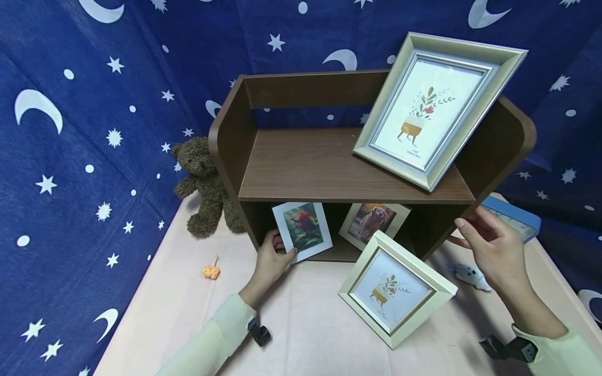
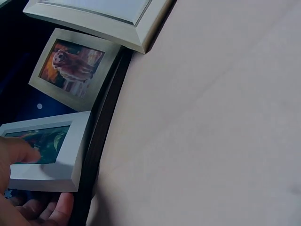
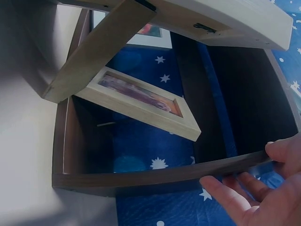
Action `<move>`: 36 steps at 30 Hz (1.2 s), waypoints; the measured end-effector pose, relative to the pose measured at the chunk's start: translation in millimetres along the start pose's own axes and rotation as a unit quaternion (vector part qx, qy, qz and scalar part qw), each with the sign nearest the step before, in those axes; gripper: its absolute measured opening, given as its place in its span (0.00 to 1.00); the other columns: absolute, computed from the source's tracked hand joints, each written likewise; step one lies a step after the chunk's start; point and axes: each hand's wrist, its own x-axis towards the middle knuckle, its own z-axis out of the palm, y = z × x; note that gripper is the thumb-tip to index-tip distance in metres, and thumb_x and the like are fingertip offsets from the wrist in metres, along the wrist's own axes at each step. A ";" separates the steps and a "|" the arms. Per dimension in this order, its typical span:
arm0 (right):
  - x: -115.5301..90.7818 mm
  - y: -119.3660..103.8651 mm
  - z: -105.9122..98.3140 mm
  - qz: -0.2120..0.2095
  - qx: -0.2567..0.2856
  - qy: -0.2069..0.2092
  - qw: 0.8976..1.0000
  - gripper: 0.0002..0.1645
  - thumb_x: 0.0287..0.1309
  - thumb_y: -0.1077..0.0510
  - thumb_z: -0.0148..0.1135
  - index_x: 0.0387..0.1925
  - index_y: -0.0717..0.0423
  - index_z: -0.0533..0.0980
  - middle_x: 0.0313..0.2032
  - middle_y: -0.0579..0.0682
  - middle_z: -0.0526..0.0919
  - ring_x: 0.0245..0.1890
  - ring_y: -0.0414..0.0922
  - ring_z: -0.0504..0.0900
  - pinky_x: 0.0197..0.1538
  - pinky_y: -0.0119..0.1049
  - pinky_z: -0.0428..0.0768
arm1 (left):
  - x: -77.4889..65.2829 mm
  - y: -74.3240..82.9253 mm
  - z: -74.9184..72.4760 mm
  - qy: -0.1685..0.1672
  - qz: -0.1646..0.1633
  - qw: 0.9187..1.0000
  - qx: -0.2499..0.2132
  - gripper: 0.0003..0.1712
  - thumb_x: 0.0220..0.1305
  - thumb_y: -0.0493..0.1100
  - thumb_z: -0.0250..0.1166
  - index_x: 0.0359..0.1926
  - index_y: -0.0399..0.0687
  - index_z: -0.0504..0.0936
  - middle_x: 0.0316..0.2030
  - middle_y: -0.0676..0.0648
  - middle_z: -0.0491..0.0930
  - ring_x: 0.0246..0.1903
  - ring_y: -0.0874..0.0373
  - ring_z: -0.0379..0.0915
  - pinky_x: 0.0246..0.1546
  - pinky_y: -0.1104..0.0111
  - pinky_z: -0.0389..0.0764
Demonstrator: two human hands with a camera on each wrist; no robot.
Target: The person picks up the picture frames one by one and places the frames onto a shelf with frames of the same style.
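Note:
In the head view my left hand holds a white photo frame with a parrot picture, thumb on its front. This frame stands tilted in the lower compartment of a brown wooden shelf. My right hand is at the shelf's right side panel, thumb at its edge, fingers loosely extended along the outside in the right wrist view. Beside the parrot frame, a cream photo frame with a dog picture leans in the same compartment. A square cream frame with a plant print stands tilted in front.
A large silver frame leans on the upper shelf at right. Left of the shelf sits a brown teddy bear. A small orange trinket, a pale blue item and a blue box lie on the table.

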 end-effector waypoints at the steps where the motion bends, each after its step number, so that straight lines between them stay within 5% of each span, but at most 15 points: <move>1: -0.1 0.0 0.0 0.001 0.001 0.000 1.000 0.34 0.62 0.70 0.62 0.70 0.58 0.69 0.47 0.35 0.84 0.43 0.26 0.85 0.32 0.25 0.84 | -1.2 -0.2 -1.0 -0.002 0.000 1.000 -0.003 0.35 0.54 0.33 0.70 0.62 0.33 0.68 0.45 0.35 0.83 0.43 0.50 0.81 0.36 0.78 0.81; 6: -0.5 0.1 0.3 0.003 0.002 -0.002 1.000 0.34 0.63 0.69 0.62 0.70 0.57 0.68 0.47 0.34 0.84 0.42 0.26 0.85 0.32 0.25 0.84 | -9.6 -3.1 -6.6 -0.006 0.007 1.000 0.003 0.34 0.55 0.31 0.67 0.63 0.35 0.67 0.48 0.36 0.82 0.46 0.47 0.80 0.37 0.76 0.81; 10: -0.7 0.6 0.8 -0.003 0.033 -0.004 0.999 0.34 0.62 0.71 0.61 0.69 0.59 0.69 0.47 0.37 0.85 0.42 0.28 0.86 0.32 0.26 0.84 | -22.6 -0.5 -14.3 -0.015 0.021 0.998 0.050 0.38 0.55 0.33 0.68 0.66 0.37 0.64 0.52 0.38 0.80 0.49 0.48 0.78 0.38 0.71 0.82; 13: -0.5 0.8 1.9 -0.004 0.046 -0.007 0.999 0.34 0.62 0.71 0.61 0.69 0.60 0.69 0.47 0.37 0.85 0.42 0.28 0.86 0.32 0.26 0.84 | -35.3 13.5 -27.5 -0.012 0.045 0.994 0.100 0.43 0.55 0.34 0.69 0.70 0.38 0.60 0.55 0.39 0.79 0.52 0.47 0.78 0.40 0.63 0.82; 16: 0.3 -0.3 2.1 -0.004 0.004 -0.005 1.000 0.33 0.62 0.70 0.62 0.69 0.59 0.69 0.46 0.35 0.84 0.42 0.27 0.86 0.32 0.25 0.84 | -45.0 35.7 -43.0 0.002 0.084 0.987 0.133 0.44 0.56 0.34 0.70 0.71 0.39 0.58 0.56 0.39 0.79 0.53 0.47 0.78 0.41 0.58 0.83; 21: 0.5 -1.0 0.3 -0.006 0.024 -0.003 1.000 0.33 0.62 0.71 0.61 0.69 0.60 0.70 0.46 0.37 0.85 0.42 0.28 0.86 0.32 0.26 0.84 | -47.2 61.7 -54.5 0.003 0.144 0.983 0.116 0.38 0.56 0.32 0.71 0.66 0.39 0.65 0.52 0.41 0.83 0.49 0.50 0.80 0.39 0.59 0.85; 28: -0.4 -0.4 -1.9 -0.010 -0.011 -0.008 1.000 0.32 0.64 0.70 0.60 0.69 0.59 0.70 0.47 0.35 0.85 0.43 0.27 0.86 0.33 0.25 0.84 | -37.3 72.7 -37.0 -0.093 0.158 0.982 0.040 0.34 0.58 0.33 0.70 0.64 0.41 0.67 0.52 0.39 0.83 0.48 0.46 0.81 0.41 0.59 0.86; 33: -0.3 0.0 -0.7 0.000 -0.028 -0.009 1.000 0.33 0.64 0.69 0.61 0.70 0.57 0.69 0.47 0.33 0.84 0.43 0.25 0.85 0.33 0.25 0.84 | -26.8 72.9 -16.2 -0.185 0.163 0.969 0.003 0.35 0.59 0.37 0.71 0.66 0.49 0.68 0.53 0.45 0.84 0.48 0.53 0.83 0.45 0.59 0.86; 36: -0.2 0.2 -0.4 -0.004 -0.019 -0.007 1.000 0.32 0.64 0.70 0.60 0.69 0.59 0.69 0.47 0.34 0.85 0.42 0.26 0.86 0.32 0.25 0.84 | -21.2 75.1 -1.9 -0.231 0.148 0.962 -0.005 0.37 0.60 0.41 0.71 0.69 0.53 0.66 0.57 0.48 0.82 0.57 0.56 0.79 0.53 0.60 0.84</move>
